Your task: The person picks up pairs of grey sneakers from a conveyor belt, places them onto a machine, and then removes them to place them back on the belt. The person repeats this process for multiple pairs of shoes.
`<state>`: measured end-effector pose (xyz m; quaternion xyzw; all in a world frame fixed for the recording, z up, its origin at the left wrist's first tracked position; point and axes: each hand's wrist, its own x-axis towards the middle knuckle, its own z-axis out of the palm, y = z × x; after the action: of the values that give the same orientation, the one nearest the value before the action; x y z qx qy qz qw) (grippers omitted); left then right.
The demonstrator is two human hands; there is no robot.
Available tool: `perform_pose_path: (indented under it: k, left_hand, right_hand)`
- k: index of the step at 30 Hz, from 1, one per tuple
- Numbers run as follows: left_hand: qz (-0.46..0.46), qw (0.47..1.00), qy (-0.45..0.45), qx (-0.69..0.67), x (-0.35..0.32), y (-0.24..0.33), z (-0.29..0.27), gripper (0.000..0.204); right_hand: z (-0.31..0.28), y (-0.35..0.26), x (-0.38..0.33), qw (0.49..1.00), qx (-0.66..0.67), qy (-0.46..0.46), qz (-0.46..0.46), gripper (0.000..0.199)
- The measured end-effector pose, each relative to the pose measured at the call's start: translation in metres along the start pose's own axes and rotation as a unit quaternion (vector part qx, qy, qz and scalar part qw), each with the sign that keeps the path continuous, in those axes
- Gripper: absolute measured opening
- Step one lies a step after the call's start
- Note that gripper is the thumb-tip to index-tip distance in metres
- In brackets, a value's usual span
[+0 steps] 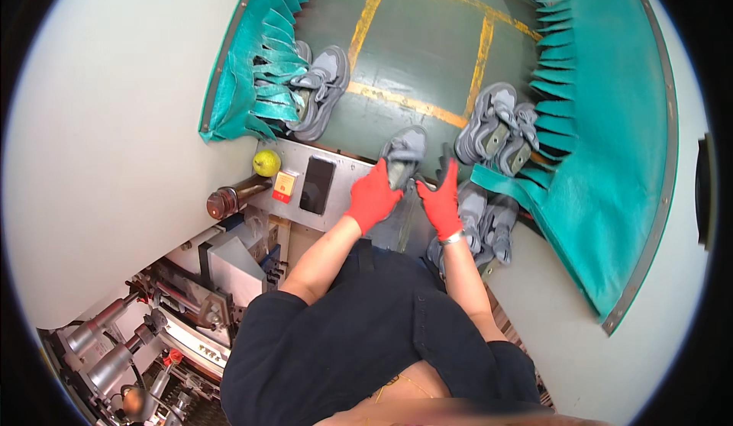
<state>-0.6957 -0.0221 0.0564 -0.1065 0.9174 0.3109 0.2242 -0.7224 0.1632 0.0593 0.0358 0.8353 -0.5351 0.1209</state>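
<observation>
Grey shoe (407,145) is held in L hand (372,198), red-gloved, at the rear/L side of the shoe; toe is pointed away from the body. L hand is closed on it, though the fingertips are mostly hidden. R hand (440,197), also gloved, is held just to the R of the shoe's heel, fingers up & thumb spread apart, approx. half open; nothing is seen gripped in it. Whether the shoe is touched by R thumb can't be told.

Containers: small orange-white box (285,185) is set on the metal bench (347,172), L of the hands; contents can't be seen. Black phone (317,185) is placed between box & L hand. Yellow-green fruit (266,163) is set just beside the box, w/ a brown cylinder (238,196) nr it, lying on its side.

More grey shoes are grouped on the green surface (420,56): L group (327,82) partly covered by green flaps (279,98), R group (486,124) nr R hand. Others (502,231) are seen beside R forearm.
</observation>
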Motion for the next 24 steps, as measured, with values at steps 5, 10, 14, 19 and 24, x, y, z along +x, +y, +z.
perform_pose_path:
  k: [5,10,14,19,24]
  left_hand:
    - [0.068,0.994,-0.038,-0.072,-0.074,-0.007,0.019,0.106]
    - [0.139,0.988,-0.072,-0.009,-0.101,-0.035,0.047,0.099]
    - [0.221,0.964,-0.073,0.126,-0.108,-0.043,0.071,0.085]
    - [0.169,0.985,-0.038,0.002,-0.104,-0.05,0.075,0.088]
    - [0.029,0.975,0.009,-0.221,-0.147,-0.027,0.04,0.089]
  right_hand:
    - [0.008,0.017,-0.077,0.993,-0.104,-0.038,-0.03,0.077]
    - [0.004,0.02,-0.138,0.991,-0.079,-0.105,-0.02,0.075]
    - [0.013,0.048,-0.155,0.994,0.054,-0.097,-0.004,0.077]
    - [0.004,0.085,-0.167,0.922,0.369,-0.029,0.117,0.079]
    - [0.016,0.139,-0.195,0.833,0.486,-0.053,0.26,0.075]
